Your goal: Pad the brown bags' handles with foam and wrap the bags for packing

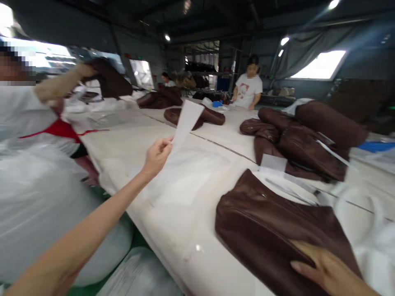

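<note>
My left hand (159, 156) is raised above the table, its thumb and fingers pinching the lower end of a thin white sheet (189, 117). The sheet stands tilted up and to the right. At the lower right, my right hand (327, 265) grips a dark brown leather bag (262, 213) lying on the table. Its thumb shows along a fold of the leather, while the other fingers are partly hidden. Just behind this bag lie a small white card (273, 163) and some white strips (293, 190).
More brown leather bags (302, 139) are heaped at the right, others (163, 98) farther back. The white table (145, 137) has seams across it. Large plastic-wrapped bundles (92, 234) crowd its left edge. One person (31, 111) lifts a brown piece at left; another (248, 88) stands across the table.
</note>
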A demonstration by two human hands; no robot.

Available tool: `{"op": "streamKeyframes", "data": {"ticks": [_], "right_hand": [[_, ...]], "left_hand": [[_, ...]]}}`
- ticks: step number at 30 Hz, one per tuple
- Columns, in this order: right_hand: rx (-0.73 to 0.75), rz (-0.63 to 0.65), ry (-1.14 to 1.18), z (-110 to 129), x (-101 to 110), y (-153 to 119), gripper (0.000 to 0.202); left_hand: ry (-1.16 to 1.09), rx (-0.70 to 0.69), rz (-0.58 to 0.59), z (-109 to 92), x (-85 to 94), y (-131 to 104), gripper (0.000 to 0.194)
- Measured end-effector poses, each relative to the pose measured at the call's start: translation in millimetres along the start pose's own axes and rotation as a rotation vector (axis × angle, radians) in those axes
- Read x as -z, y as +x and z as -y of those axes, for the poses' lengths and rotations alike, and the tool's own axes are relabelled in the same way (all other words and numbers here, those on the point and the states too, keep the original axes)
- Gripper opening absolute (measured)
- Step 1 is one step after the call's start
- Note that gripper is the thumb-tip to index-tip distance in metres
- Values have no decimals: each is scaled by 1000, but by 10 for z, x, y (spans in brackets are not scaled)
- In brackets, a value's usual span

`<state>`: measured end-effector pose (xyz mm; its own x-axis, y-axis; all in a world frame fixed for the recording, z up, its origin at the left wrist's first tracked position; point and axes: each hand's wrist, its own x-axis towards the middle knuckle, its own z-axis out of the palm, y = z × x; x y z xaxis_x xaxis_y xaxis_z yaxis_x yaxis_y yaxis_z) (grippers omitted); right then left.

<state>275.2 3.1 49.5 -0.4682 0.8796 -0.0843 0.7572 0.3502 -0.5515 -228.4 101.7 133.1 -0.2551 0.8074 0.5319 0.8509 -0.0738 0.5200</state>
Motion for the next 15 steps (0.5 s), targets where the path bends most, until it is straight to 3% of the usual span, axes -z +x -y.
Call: {"op": "streamKeyframes", "data": {"ticks": [1,3,4,5,6,8,10,12,15], "right_hand": [[-24,55,72,49,56,3,35],[-104,274,385,121,175,30,47],[-149,322,493,136,232,52,50],[-199,349,551,137,284,74,49],[-224,363,583,129,329,95,45],[-257,371,602,101,393,121,35],[-276,386,625,80,427,132,33],[-291,413,686,66,439,134,38],[-300,453,766,46,438,127,47]], "left_hand": [[-54,-104,-10,-162,-5,-213,20],[-126,-561,-23,-470,-95,-700,12],[-165,-773,37,-616,-176,-961,14],[-226,-971,174,-758,-277,-1220,17],[-279,-1086,265,-893,-394,-1467,16],[-356,-1269,383,-1135,-662,-1875,16],[-393,-1381,425,-1323,-930,-2113,21],[-396,-1456,452,-1450,-1146,-2181,25],[-399,-1526,507,-1546,-1319,-2115,25]]}}
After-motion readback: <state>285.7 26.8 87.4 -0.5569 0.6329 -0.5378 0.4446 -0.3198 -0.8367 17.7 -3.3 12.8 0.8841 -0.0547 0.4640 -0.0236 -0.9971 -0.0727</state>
